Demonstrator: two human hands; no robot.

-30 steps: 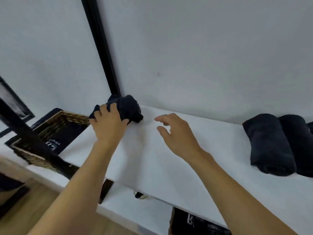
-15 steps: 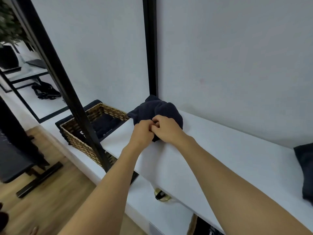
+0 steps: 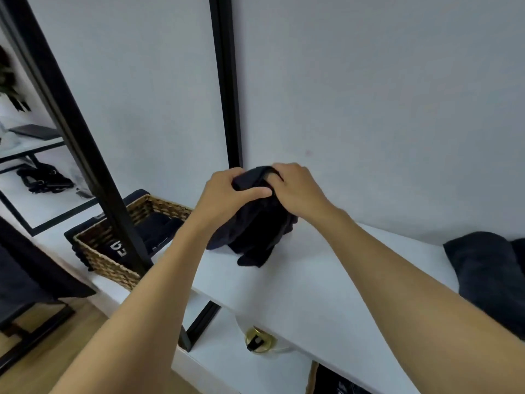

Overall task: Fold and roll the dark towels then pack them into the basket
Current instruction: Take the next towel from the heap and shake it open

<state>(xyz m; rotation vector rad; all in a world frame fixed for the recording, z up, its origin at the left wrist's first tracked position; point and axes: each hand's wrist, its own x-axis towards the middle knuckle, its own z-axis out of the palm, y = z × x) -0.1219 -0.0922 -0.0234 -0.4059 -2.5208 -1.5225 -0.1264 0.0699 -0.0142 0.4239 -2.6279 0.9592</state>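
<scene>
A crumpled dark towel [image 3: 255, 231] hangs above the white shelf [image 3: 312, 280], its lower end touching the surface. My left hand [image 3: 227, 191] grips its top from the left, thumb across the cloth. My right hand [image 3: 298, 189] pinches the top edge from the right, fingers tucked into the fold. A woven basket [image 3: 113, 263] sits on the lower shelf to the left with dark towels [image 3: 153, 234] inside. A rolled dark towel [image 3: 488, 274] lies at the right end of the shelf.
A black slanted frame post [image 3: 85, 155] crosses in front of the basket, and a vertical black post [image 3: 227, 81] stands against the grey wall behind the towel. A brass fitting [image 3: 258, 339] sits on the lower shelf. Wooden floor lies bottom left.
Both hands have lifted the towel up off the shelf, so it now hangs loosely from their grip; a second ago only my left hand held it bunched.
</scene>
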